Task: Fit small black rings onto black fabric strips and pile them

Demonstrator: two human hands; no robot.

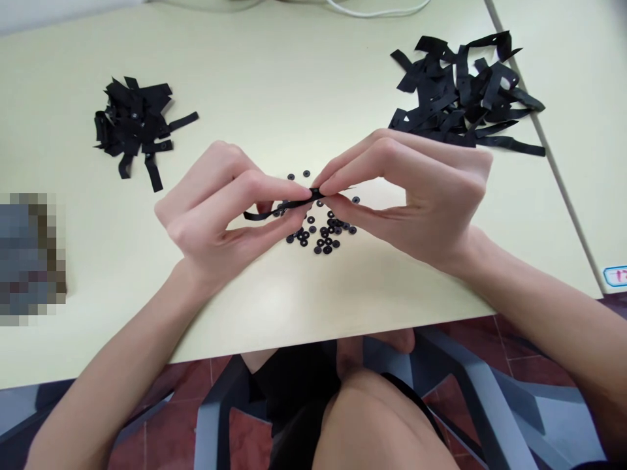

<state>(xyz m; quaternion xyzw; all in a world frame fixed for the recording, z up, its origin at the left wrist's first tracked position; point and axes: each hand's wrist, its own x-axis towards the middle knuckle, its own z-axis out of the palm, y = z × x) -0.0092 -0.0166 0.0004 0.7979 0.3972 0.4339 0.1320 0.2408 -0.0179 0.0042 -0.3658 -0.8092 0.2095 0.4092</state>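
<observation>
Between my two hands, over the middle of the table, is a black fabric strip [258, 216]. My left hand [220, 202] pinches it between thumb and fingers, and the strip's loose end curls out below the fingers. My right hand [406, 189] pinches the same strip from the other side, its fingertips almost touching the left ones. A small dark round piece seems to sit on the strip at the fingertips, partly hidden. Beneath the hands lie several small black round snap pieces with center holes [328, 241], scattered on the tabletop.
A small heap of black strips [132, 121] lies at the back left, some with round pieces on them. At the back right is a larger heap of black strips [455, 91]. A white cable [377, 13] runs along the back. The pale table [318, 300] has a seam at right.
</observation>
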